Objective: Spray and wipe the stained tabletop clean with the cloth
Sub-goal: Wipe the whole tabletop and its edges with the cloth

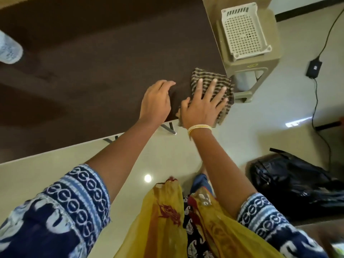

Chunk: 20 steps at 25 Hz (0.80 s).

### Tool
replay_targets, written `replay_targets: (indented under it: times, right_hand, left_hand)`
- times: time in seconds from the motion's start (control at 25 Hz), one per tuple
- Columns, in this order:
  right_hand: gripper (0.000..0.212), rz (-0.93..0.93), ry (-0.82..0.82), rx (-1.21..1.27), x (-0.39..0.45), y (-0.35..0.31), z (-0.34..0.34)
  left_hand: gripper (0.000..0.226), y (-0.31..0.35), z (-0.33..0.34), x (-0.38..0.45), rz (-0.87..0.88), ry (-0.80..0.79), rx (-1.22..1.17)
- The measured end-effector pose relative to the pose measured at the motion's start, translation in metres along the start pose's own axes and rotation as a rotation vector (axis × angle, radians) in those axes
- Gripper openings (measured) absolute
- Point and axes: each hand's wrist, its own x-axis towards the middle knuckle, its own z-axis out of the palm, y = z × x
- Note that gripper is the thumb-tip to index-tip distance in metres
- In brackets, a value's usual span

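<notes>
A brown-and-cream striped cloth (206,79) lies folded on the near right corner of the dark brown tabletop (104,58), partly hanging over the edge. My right hand (202,107) presses flat on the cloth with fingers spread. My left hand (155,101) rests on the table just left of the cloth, fingers curled and holding nothing. At the far left edge a pale, blurred bottle-like object (9,48) stands on the table; I cannot tell whether it is the spray bottle.
A beige plastic stool (260,58) with an overturned white perforated basket (243,30) on it stands right beside the table corner. A black bag (294,183) lies on the floor at right. A black adapter (314,68) and cable run across the floor.
</notes>
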Motion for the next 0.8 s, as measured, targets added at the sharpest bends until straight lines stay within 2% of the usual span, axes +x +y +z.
replay_targets:
  times: [0.08,0.16,0.24,0.36,0.48,0.64,0.8]
  right_hand:
    - [0.065,0.122,0.002,0.023,0.03,0.025,-0.013]
    - [0.061,0.114,-0.05,0.077,0.056,0.044,-0.025]
    - [0.056,0.106,-0.116,0.248,0.08,0.059,-0.034]
    - [0.052,0.228,-0.232,0.598,0.097,0.074,-0.033]
    - [0.051,0.352,-0.083,0.714,0.066,0.078,-0.023]
    - [0.034,0.653,0.158,1.171,0.009,0.056,-0.007]
    - [0.042,1.003,0.279,1.496,-0.007,0.0,0.004]
  left_hand:
    - [0.036,0.013,0.015,0.023,0.039,-0.034,0.007]
    - [0.038,0.027,0.031,0.044,0.02,-0.091,0.031]
    - [0.041,0.04,0.045,0.062,-0.01,-0.141,0.059]
    - [0.045,0.049,0.063,0.072,-0.015,-0.165,0.158]
    - [0.047,0.05,0.071,0.067,-0.008,-0.126,0.248]
    - [0.047,0.05,0.073,0.069,-0.031,-0.117,0.242]
    - [0.047,0.047,0.077,0.068,-0.005,-0.117,0.246]
